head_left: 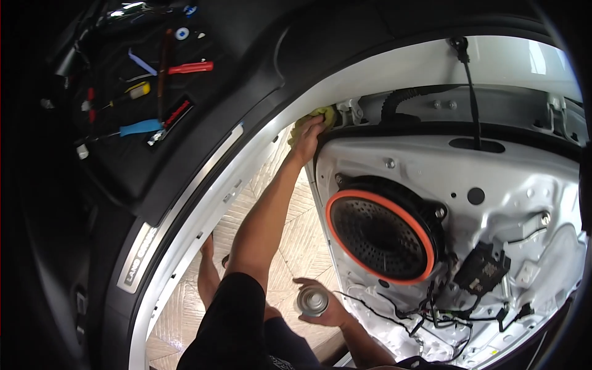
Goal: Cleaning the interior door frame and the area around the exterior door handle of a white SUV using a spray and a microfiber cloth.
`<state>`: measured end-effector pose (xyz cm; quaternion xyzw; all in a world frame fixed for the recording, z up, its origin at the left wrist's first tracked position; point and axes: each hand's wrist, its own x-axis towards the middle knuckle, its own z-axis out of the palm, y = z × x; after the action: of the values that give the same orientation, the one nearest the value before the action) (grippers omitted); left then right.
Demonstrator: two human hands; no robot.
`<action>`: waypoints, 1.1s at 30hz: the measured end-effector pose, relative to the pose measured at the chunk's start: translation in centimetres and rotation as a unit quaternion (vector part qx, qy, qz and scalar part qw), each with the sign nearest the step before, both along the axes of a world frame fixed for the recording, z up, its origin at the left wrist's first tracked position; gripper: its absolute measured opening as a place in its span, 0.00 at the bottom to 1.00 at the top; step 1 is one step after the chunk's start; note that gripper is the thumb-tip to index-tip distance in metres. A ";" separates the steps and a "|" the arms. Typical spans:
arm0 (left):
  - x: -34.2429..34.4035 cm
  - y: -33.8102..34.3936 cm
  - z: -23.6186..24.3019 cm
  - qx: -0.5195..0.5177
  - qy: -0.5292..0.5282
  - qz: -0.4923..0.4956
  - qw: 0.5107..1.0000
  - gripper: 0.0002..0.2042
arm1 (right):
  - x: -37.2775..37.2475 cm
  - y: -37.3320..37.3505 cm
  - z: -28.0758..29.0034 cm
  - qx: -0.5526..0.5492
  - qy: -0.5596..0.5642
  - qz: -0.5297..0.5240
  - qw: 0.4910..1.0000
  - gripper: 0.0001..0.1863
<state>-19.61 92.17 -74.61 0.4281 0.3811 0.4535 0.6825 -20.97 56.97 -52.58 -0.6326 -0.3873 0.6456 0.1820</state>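
My left hand [308, 137] grips a yellow-green cloth [327, 115] against the white door frame beside an upper hinge [353, 112], fingers bent over it. Low in the middle, my right hand [328, 308] is wrapped around a spray can [312, 302], seen from its top. At the right is the bare metal inner door panel [518, 191], carrying a round speaker [381, 234] with an orange ring, a black module [480, 274] and loose black wiring [435, 317] along the bottom.
Screwdrivers [139, 127] and other small tools lie on a black floor mat [228, 24] inside the car at upper left. The door sill [163, 240] runs diagonally at left. Below is patterned flooring [271, 216]. A black cable [472, 92] hangs over the top of the panel.
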 end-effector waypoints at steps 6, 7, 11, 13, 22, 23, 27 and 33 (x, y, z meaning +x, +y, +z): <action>0.3 2.8 -2.7 0.295 0.169 -0.079 0.937 0.16 | 1.0 -2.7 -2.6 -0.065 0.014 -0.059 0.996 0.40; 0.3 2.4 -3.3 0.171 0.110 -0.080 0.976 0.16 | 1.2 -3.0 -3.1 -0.085 0.005 -0.068 0.994 0.41; 0.8 1.1 -5.9 0.173 0.071 0.035 0.982 0.13 | 1.2 -3.4 -4.1 -0.133 -0.008 -0.040 0.990 0.44; 1.3 -0.1 -6.5 0.188 0.061 0.115 0.973 0.11 | 1.0 -3.1 -3.8 -0.143 -0.009 -0.020 0.989 0.44; 1.6 -9.1 -7.3 -0.243 -0.055 0.108 0.962 0.19 | 0.5 -3.2 -1.4 -0.145 -0.007 0.022 0.989 0.43; 2.2 -8.0 -8.2 -0.281 -0.188 0.142 0.930 0.20 | 0.7 -3.6 -1.3 -0.154 -0.010 0.021 0.988 0.43; 4.4 -2.4 -11.4 -0.159 -0.074 0.172 0.969 0.21 | 1.2 -5.2 -2.1 -0.175 -0.010 -0.025 0.984 0.43; 3.9 -2.6 -10.6 -0.212 -0.097 0.113 0.966 0.17 | 1.1 -8.6 -4.2 -0.153 0.037 -0.042 0.987 0.41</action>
<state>-15.74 89.56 -85.22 0.1817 0.4462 0.4761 0.7357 -19.88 48.35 -56.74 -0.6443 -0.2499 0.7120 0.1246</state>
